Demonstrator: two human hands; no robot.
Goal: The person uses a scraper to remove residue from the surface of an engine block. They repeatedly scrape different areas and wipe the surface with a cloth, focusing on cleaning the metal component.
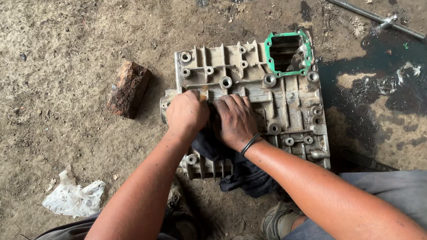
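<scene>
1. Casing [273, 96], cast aluminium, lies flat on the dirt floor [39, 73] right in front of the squatting person, ribbed bolt-boss face up. That face is the one being worked, and it sits within short arm reach.
2. Left hand [186, 112] is curled into a fist at the casing's left end, apparently gripping something small and orange-brown; I cannot tell what it is.
3. Right hand [235, 120] lies flat, fingers together and extended, pressing a dark rag [238, 172] onto the casing. The rag trails off the near edge down between the feet.
4. Green gasket [288, 54] frames the square opening at the far right corner, well apart from both hands.
5. Wood block [128, 89] lies just left of the casing, not touching it and not propping anything.
6. Steel rod [366, 14] lies far right, beyond the oil patch [401, 88], out of reach.
7. White crumpled wrapper [73, 199] lies near the left knee.
8. Edges: oil pools up against the casing's right side, so that side is slippery. Left and far sides are dry open dirt, apart from the block. Near side is boxed in by shoes and knees.
</scene>
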